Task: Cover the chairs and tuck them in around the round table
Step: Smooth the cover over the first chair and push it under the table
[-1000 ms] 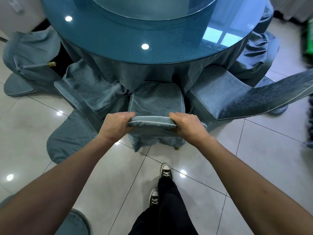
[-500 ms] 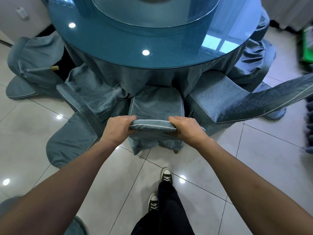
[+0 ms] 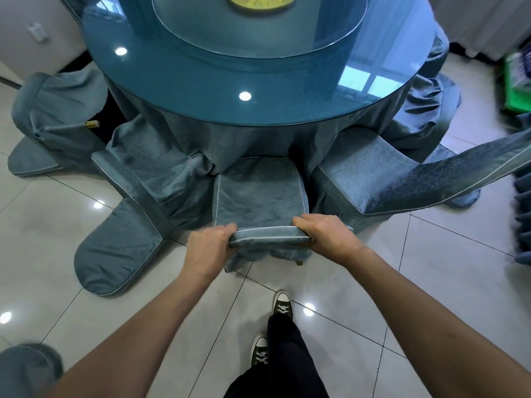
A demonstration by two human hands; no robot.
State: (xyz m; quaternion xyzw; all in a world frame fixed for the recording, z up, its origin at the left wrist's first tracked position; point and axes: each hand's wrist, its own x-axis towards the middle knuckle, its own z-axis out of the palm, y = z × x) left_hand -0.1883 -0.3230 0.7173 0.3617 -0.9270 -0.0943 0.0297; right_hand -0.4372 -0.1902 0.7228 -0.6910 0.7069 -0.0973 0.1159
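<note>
Covered chair (image 3: pixel 260 193), frame centre, seat under round table (image 3: pixel 230 90).
Left hand (image 3: pixel 208 248) and right hand (image 3: pixel 324 235) clench its backrest top.

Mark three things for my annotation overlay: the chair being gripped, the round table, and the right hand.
covered chair (image 3: pixel 260 193), head view, middle of the seat cover.
round table (image 3: pixel 201 90), head view, bare glass top near its edge.
right hand (image 3: pixel 326 229), head view, back of the hand.

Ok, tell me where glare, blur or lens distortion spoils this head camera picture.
Head view: ceiling lights glare as white spots on the glass tabletop and floor tiles; a window reflection washes out the top's right side. The far right edge, by the green package, is motion-blurred. Wide-angle bending stretches the forearms. Both hands and the chair cover stay sharp.
</note>
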